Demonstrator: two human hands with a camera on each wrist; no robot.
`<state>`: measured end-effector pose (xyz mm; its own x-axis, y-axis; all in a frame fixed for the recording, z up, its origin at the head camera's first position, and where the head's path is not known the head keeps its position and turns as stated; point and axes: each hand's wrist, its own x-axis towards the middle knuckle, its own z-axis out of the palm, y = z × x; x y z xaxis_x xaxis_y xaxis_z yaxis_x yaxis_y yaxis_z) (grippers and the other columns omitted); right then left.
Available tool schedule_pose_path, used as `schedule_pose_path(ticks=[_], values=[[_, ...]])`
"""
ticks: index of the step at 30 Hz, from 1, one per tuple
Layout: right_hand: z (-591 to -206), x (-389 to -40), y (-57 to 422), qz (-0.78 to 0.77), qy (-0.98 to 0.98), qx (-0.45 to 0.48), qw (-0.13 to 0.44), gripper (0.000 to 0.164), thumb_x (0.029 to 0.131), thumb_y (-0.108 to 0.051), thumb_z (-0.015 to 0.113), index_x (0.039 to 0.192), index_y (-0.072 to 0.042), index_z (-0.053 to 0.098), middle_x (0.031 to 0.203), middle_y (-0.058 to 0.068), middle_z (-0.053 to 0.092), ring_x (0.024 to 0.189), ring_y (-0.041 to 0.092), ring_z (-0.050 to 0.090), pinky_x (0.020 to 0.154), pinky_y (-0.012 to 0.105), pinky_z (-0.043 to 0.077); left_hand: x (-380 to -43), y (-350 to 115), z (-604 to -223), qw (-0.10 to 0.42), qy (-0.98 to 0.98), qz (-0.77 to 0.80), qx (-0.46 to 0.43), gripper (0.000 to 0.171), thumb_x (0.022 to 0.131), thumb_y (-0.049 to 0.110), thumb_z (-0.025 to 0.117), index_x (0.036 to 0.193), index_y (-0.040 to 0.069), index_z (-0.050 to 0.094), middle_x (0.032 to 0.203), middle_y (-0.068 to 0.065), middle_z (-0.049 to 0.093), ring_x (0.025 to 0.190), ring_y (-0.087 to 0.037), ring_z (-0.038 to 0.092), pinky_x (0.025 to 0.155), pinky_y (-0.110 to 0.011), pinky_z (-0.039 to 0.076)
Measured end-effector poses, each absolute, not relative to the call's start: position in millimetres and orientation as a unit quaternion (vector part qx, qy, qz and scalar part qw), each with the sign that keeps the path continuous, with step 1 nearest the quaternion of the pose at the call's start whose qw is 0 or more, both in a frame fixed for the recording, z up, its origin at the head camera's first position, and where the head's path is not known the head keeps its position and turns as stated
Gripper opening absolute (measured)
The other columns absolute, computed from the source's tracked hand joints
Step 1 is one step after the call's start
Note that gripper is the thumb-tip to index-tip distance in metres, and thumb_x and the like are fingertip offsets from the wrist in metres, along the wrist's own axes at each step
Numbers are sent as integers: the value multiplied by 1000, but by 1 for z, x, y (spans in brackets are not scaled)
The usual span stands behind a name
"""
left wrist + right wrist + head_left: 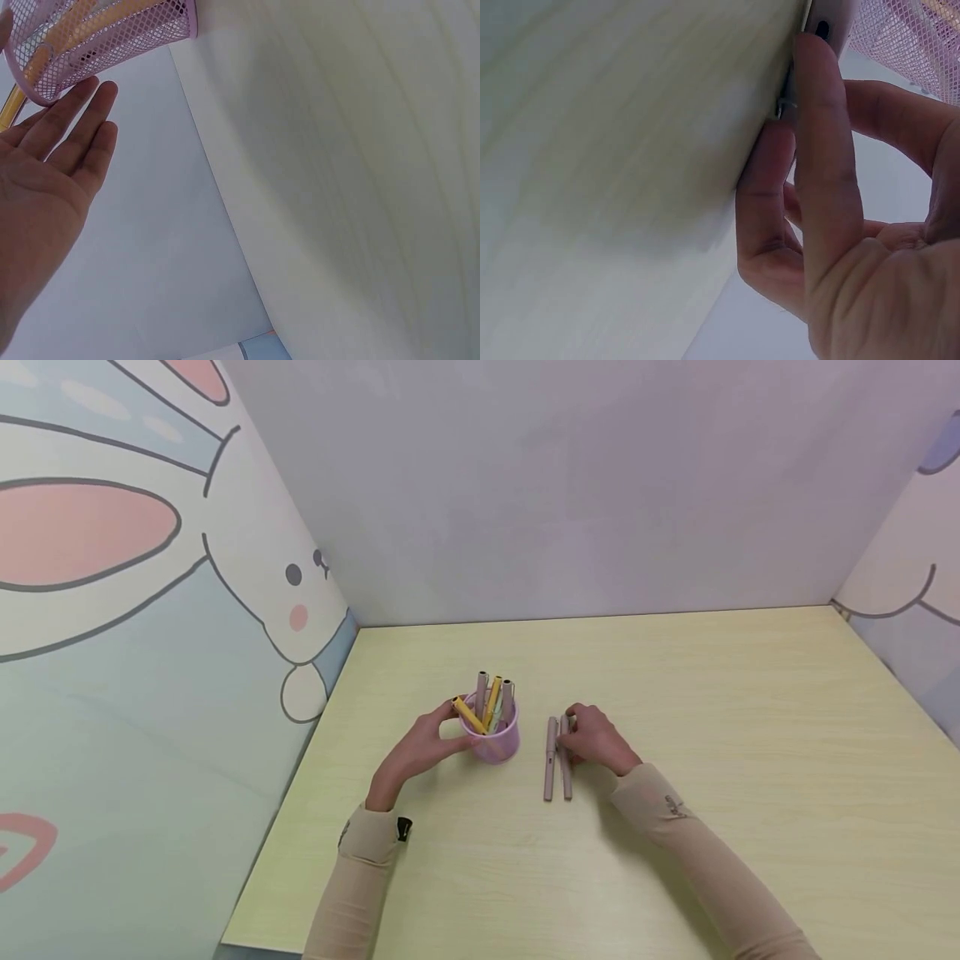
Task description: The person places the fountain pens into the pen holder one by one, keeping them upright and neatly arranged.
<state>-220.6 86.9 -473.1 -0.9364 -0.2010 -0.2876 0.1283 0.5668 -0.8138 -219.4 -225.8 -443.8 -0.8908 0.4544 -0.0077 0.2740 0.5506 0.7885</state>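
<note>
A pink mesh pen cup [499, 748] stands upright on the table, with several yellow, greyish-pink and pale green pens [482, 693] leaning in it. My left hand [426, 745] holds the cup from its left side, thumb at the front and fingers behind the rim. The left wrist view shows these fingers [79, 139] nearly straight against the mesh. To the right of the cup lie two greyish-pink pens side by side. The left pen [549, 768] is untouched; my right hand [596, 742] pinches the upper part of the right pen [567, 781], partly hiding it.
The pale wood-grain table [720, 710] extends to both sides and towards me. A plain light wall [585, 510] rises behind it. Walls with cartoon rabbits [247, 560] stand at the left and right.
</note>
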Motion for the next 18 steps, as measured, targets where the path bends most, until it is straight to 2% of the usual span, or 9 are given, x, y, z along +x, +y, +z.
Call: schedule_pose_path(ticks=[8,18], values=[[-473,-220,89,-471,863,-15,180,44,92,5,61,133,12,45,103,24,62,68,21,70,63,33,60,-219,-224,-445,110,878,420,200,78,93,40,77,157,10,43,148,-15,55,141,-34,46,114,-61,33],[-474,-219,97,-485,854,-20,186,44,93,4,59,135,9,45,109,26,62,73,24,70,67,35,61,-219,-224,-444,110,880,418,199,78,94,40,77,157,10,42,149,-14,55,142,-33,46,115,-60,33]])
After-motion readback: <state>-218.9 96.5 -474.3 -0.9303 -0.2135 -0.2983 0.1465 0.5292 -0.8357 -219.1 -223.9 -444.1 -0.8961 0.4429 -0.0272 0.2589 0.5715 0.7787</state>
